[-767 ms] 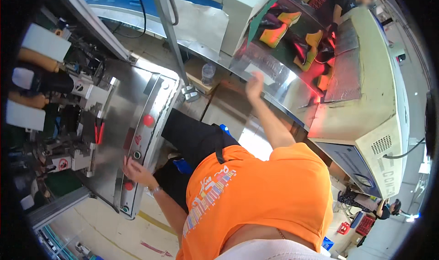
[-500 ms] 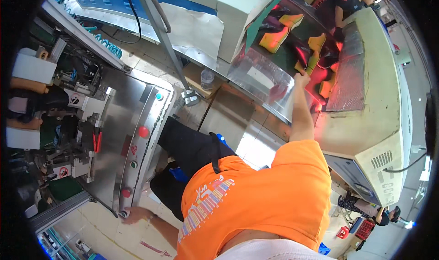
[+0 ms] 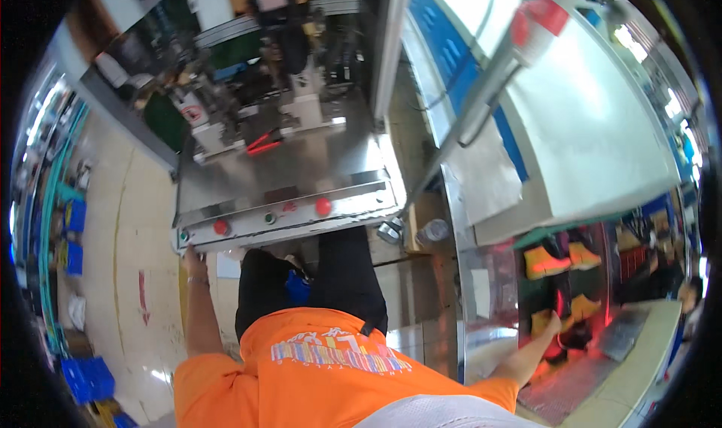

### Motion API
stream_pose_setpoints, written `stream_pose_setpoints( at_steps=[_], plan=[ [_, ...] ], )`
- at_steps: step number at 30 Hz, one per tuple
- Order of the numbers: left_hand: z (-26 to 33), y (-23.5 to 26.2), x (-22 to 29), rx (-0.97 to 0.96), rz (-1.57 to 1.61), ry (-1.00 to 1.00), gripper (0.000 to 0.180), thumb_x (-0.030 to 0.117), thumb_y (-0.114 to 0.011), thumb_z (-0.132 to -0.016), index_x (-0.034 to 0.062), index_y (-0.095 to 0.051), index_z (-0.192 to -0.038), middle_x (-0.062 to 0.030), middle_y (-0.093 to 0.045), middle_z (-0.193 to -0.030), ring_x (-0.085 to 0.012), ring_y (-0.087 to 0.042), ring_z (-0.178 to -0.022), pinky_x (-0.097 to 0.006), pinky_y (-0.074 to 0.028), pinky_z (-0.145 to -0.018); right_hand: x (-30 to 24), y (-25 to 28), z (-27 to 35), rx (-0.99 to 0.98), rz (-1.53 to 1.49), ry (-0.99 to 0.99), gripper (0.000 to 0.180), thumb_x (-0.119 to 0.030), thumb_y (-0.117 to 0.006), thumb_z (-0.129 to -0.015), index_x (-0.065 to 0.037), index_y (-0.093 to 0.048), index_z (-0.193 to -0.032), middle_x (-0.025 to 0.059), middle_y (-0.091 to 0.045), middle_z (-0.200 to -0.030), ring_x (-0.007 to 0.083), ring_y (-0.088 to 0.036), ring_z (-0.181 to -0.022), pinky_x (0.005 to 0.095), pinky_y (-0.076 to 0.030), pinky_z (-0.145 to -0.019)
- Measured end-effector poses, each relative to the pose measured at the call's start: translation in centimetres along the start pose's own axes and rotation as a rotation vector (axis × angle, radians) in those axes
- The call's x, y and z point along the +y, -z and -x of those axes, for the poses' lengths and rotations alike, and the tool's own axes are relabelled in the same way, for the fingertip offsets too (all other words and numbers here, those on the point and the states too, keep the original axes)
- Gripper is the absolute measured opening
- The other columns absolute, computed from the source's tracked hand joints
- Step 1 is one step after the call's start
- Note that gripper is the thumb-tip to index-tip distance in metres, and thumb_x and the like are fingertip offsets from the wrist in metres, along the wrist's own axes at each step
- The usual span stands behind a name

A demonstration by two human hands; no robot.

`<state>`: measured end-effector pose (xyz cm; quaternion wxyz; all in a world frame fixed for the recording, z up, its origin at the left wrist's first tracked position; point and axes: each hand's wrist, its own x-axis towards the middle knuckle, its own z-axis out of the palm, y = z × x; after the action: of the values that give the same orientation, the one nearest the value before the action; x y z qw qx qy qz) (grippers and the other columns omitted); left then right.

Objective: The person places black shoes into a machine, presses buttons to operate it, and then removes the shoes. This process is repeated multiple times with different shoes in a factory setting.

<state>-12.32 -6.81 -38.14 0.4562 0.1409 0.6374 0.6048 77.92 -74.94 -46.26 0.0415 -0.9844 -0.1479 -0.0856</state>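
My left hand (image 3: pixel 194 262) is at the front left corner of a metal machine's control panel (image 3: pixel 252 236), fingers stretched up by a green button (image 3: pixel 184 235). It holds nothing that I can see. My right arm reaches out to the right into a red-lit conveyor opening. There my right hand (image 3: pixel 553 327) is closed on a yellow shoe last (image 3: pixel 539 321); the fingers are small and partly blurred. More yellow lasts (image 3: pixel 546 263) with dark shoe uppers lie around it on the green belt.
Red push buttons (image 3: pixel 323 206) and red-handled pliers (image 3: pixel 263 144) are on the machine ahead. A slanted metal post (image 3: pixel 466 119) stands between it and the pale conveyor housing (image 3: pixel 594 127). Blue bins (image 3: pixel 86 379) are at far left. Another person (image 3: pixel 665 281) is beyond the conveyor.
My view has swung left, so the machine now lies straight ahead and the conveyor at lower right. My left hand stays at the panel corner, my right hand at the yellow lasts.
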Motion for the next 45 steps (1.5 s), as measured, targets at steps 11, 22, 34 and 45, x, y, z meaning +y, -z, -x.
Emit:
stream_pose_setpoints(
  at_steps=[11,22,34,45],
  plan=[
    [5.5,4.8,-6.7,-0.295,-0.487,-0.88,0.034,0.013,-0.061,-0.075,0.007,-0.051,-0.107,-0.008,-0.056,-0.096,-0.0236,-0.054,-0.095,-0.037,-0.043,-0.082,-24.1,34.9,4.4,0.275,-0.464,0.087,0.035,0.005,-0.053,-0.071,0.003,-0.061,-0.105,0.013,-0.061,-0.105,0.0255,-0.057,-0.099,0.032,-0.04,-0.09],
    [34.7,-13.9,5.3,-1.598,-0.115,0.819,0.069,0.047,-0.036,-0.092,0.0134,-0.001,-0.142,-0.0134,-0.027,-0.142,-0.0276,-0.035,-0.127,-0.045,-0.037,-0.097,-53.7,43.1,22.1,-0.092,-1.363,0.722,0.024,0.01,-0.058,-0.072,-0.001,-0.066,-0.092,0.0101,-0.061,-0.096,0.0154,-0.057,-0.087,0.0227,-0.043,-0.075],
    [25.2,-13.0,11.5,-0.963,0.585,0.146,0.053,0.039,-0.054,-0.086,0.0046,-0.041,-0.125,-0.0105,-0.049,-0.124,-0.0237,-0.046,-0.115,-0.042,-0.04,-0.094,-67.0,34.8,29.3,-1.681,-1.927,0.792,0.062,-0.02,-0.069,-0.077,-0.006,-0.034,-0.127,0.0128,-0.05,-0.119,0.0222,-0.05,-0.108,0.0352,-0.038,-0.093],
    [21.6,-9.9,17.2,-1.047,0.649,-0.138,0.045,0.027,-0.051,-0.09,-0.0003,-0.04,-0.124,-0.01,-0.051,-0.12,-0.0234,-0.051,-0.106,-0.037,-0.038,-0.095,-81.3,36.3,28.8,-1.768,-1.825,0.852,0.033,-0.017,-0.063,-0.082,-0.007,-0.056,-0.113,0.0003,-0.06,-0.108,0.0113,-0.052,-0.102,0.026,-0.039,-0.09]
  ],
)
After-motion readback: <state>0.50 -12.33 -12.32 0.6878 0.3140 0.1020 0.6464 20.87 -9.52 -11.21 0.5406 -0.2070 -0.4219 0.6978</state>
